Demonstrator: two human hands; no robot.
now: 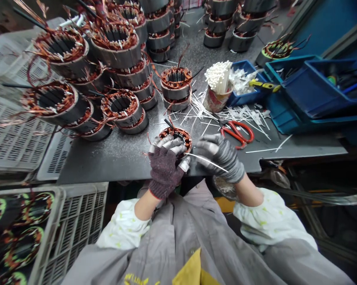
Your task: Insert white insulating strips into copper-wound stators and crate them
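A motor stator (178,136) with copper windings sits at the near edge of the dark worktable (122,158). My left hand (165,164), in a dark knitted glove, is closed around the stator's near side. My right hand (221,156), in a grey glove, pinches a thin white strip (206,161) that runs from the stator's rim out to the right. Both hands rest close together at the table edge above my lap.
Stacks of wound stators (113,59) fill the table's left and back. Red-handled scissors (238,132), scattered white strips, a cup of white sticks (218,85) and blue bins (315,87) lie to the right. White plastic crates (15,138) stand at left; one at lower left holds stators.
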